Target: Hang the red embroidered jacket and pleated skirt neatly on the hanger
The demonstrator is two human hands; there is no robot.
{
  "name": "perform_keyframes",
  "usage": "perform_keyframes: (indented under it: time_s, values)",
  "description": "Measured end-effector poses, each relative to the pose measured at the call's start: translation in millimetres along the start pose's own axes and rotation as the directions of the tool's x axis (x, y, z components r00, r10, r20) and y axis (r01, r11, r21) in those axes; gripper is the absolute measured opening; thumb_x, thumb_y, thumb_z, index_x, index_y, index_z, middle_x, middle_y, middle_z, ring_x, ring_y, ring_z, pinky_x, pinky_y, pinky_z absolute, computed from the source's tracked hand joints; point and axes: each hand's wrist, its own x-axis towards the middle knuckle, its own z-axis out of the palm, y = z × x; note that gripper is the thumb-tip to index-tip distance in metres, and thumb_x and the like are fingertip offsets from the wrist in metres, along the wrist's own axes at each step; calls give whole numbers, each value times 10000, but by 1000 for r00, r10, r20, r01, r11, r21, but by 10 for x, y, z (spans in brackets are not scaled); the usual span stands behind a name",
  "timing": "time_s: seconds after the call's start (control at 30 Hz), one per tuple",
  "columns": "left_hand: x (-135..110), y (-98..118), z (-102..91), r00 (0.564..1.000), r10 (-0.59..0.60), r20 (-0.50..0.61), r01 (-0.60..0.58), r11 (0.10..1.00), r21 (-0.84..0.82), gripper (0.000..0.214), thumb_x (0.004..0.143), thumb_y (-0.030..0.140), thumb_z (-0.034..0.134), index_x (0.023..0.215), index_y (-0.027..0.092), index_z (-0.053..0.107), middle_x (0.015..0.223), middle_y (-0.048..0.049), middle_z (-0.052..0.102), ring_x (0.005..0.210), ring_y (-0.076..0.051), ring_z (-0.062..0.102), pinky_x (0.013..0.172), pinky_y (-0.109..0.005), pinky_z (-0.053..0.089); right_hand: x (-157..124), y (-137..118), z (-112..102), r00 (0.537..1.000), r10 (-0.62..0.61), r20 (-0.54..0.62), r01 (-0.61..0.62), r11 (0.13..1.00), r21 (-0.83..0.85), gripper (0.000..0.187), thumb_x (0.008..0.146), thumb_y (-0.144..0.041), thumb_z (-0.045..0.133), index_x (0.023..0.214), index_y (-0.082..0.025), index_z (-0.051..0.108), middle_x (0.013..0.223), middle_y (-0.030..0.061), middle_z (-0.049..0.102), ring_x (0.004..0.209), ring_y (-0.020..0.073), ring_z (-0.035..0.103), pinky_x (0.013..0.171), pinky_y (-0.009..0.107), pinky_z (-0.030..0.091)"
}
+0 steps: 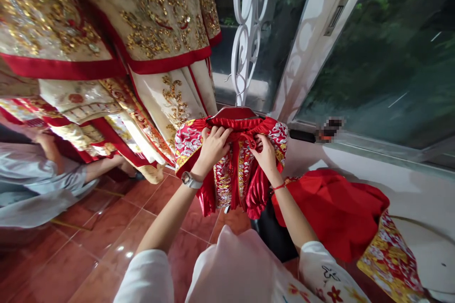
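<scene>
Garments [159,23], cream with gold sequin work and red hems, hang at the upper left; below them, at the left edge, a person [33,180] in pale clothing extends an arm beneath the lower cloth. Glossy red floor tiles [121,246] lie underneath. Left of centre, the wearer's left hand [215,147], with a wristwatch [191,180] at the wrist, rests on the neckline of a red jacket [223,184], fingers bent; the thumb is hidden, so whether it grips cannot be told. The jacket, embroidered in silver and gold, hangs at centre from a hanger [235,112], before white scrollwork [240,49]. On its right side, the right hand [266,156], a red cord [279,187] around the wrist, pinches the neckline cloth between thumb and fingers. Farther right, a black object [302,136] lies on the window ledge; below, red cloth [330,203] with a patterned yellow-and-red border is draped near a white rounded surface [433,239].
</scene>
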Motion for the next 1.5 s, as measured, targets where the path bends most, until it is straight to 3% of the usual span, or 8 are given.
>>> perform_keyframes:
  time_s: [0.23,0.43,0.53,0.63,0.8,1.0,1.33,1.5]
  values:
    - [-230,20,346,968,-36,-247,31,999,-23,412,897,175,516,1282,242,645,1245,-124,686,1218,-321,557,1080,-536,278,-82,-256,-72,994,108,-13,-97,935,340,271,784,-407,754,939,-229,619,934,56,665,865,214,641,781,353,557]
    - [-240,-8,292,924,52,-380,-52,999,11,310,913,157,492,1150,242,674,1020,-81,745,1007,-255,634,1004,-464,365,-107,-353,-87,934,311,175,-339,619,709,341,794,-495,750,999,-230,690,969,54,712,807,184,671,723,332,589]
    - [-243,-16,212,905,-15,-424,-9,998,-55,289,921,132,448,1096,216,662,944,-76,733,896,-230,633,925,-416,413,-105,-357,-38,929,364,69,-277,557,783,325,794,-524,755,894,-220,699,898,33,712,813,175,680,809,351,595]
    - [-260,-90,128,921,-118,-371,50,981,-187,277,903,94,390,959,198,640,832,-54,694,765,-199,611,789,-337,438,-42,-275,-88,936,349,-31,-201,607,769,415,813,-609,706,721,-210,637,744,5,669,752,167,665,833,351,575]
    - [-287,-186,13,954,-200,-226,142,959,-246,263,847,53,395,855,203,611,786,-41,668,745,-191,603,680,-284,411,195,-181,-419,996,27,90,-57,935,349,501,896,-637,592,630,-213,566,609,-5,581,609,153,559,633,288,459]
    - [-336,-93,24,951,-287,-114,269,951,-151,277,842,41,418,866,201,642,844,-64,709,779,-212,627,610,-294,359,314,-262,-502,982,-157,-100,161,987,25,475,987,-559,466,656,-221,516,641,-1,554,620,154,502,621,286,385]
    - [-361,179,12,969,-214,122,245,784,-571,329,831,241,668,1155,186,682,933,-40,720,767,-177,640,707,-277,478,74,-329,-110,994,76,-74,-15,794,608,281,952,-481,591,835,-229,634,534,-58,493,537,139,530,637,289,488]
    - [-301,188,156,977,-190,101,213,783,-584,229,894,188,606,1096,191,715,842,-23,660,689,-144,577,677,-257,444,155,-225,-202,990,119,-71,-47,772,634,310,937,-515,602,844,-223,650,501,-83,381,456,105,377,496,248,398]
